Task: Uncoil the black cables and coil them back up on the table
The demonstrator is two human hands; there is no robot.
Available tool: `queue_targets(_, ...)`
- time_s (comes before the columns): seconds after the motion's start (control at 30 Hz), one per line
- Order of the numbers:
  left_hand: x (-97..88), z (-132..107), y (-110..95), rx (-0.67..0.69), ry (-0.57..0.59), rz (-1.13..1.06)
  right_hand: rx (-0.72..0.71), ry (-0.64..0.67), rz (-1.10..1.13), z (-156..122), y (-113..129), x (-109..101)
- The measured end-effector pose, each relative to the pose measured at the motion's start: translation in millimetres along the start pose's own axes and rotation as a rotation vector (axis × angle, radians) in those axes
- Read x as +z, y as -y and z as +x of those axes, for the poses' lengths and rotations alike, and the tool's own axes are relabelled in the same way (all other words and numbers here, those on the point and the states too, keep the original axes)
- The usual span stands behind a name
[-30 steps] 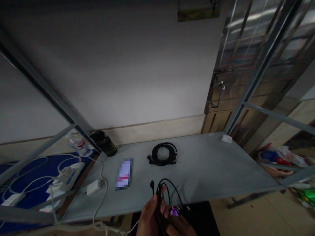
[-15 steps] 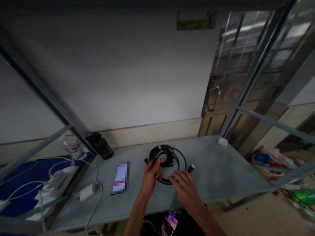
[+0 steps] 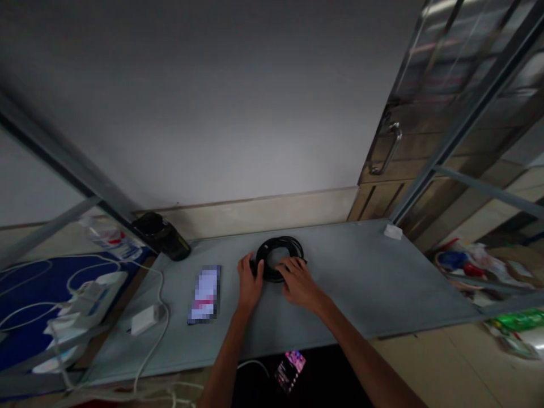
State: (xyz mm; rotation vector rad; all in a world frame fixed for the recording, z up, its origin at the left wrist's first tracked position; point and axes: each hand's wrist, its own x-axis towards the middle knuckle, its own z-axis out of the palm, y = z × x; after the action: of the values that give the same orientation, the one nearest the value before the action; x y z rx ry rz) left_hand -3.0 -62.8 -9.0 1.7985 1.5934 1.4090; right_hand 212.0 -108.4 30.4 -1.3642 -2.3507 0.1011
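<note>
A black cable (image 3: 289, 243) lies on the grey tabletop (image 3: 348, 283), wound into a compact ring. At the ring's left side, my left hand (image 3: 250, 283) grips it between thumb and fingers, around what looks like a dark cable end. My right hand (image 3: 300, 280) is closed over the front right part of the coil, its fingertips reaching toward the hole in the middle. Under that hand, part of the ring is hidden. Left of my hands lies a phone (image 3: 204, 294) with a lit, blurred-out screen.
Behind the phone, a black container (image 3: 164, 237) leans against the frame. A white adapter (image 3: 144, 320) and a white cord (image 3: 164, 331) lie at the table's left. A small white object (image 3: 393, 231) sits in the far right corner. Metal posts (image 3: 463, 116) rise at both sides.
The loose loops and the plug that stuck out on the right are now drawn into one tight ring. My right hand has moved onto the coil, and my left hand to its left edge.
</note>
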Motion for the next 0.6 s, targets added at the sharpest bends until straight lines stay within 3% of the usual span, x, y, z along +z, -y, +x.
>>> queue_targets(0.3,-4.2,4.8,-4.2,0.053,0.065,0.011,0.086,-0.017,-0.08,4.9,6.2,28.5)
queue_targets(0.6,-7.2,4.5,-10.2,0.037,0.199,-0.038,0.033,-0.098,-0.031,-50.5,4.8,20.2)
